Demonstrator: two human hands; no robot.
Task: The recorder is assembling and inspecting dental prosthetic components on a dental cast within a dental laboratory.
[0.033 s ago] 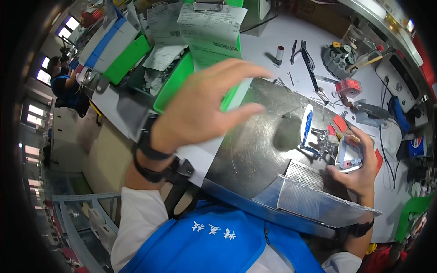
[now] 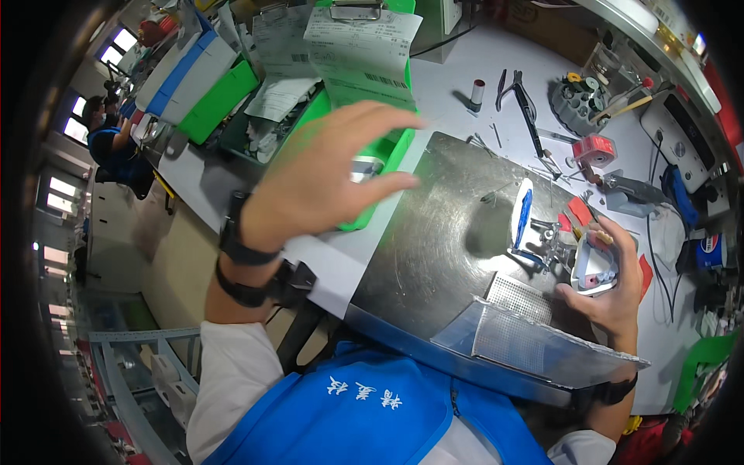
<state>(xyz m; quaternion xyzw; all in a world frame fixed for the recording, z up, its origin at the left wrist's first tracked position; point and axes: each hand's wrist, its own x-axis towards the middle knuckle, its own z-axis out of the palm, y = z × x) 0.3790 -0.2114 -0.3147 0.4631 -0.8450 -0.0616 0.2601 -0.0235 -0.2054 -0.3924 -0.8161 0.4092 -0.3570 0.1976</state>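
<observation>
Fingers of the right hand (image 2: 608, 291) curl around a small white boxy plastic part with pink pieces inside (image 2: 595, 267), held at the right edge of the scuffed steel work tray (image 2: 434, 248); its long axis runs near to far, open face upward. Just left of it stands a small metal clamp fixture (image 2: 546, 240). Raised above the green plastic bin (image 2: 387, 147), the left hand (image 2: 322, 182) is spread, holding nothing, fingers pointing right, wrist bent back.

left hand (image 2: 325, 182): motion-blurred | green tray (image 2: 387, 151): partly hidden behind it
</observation>
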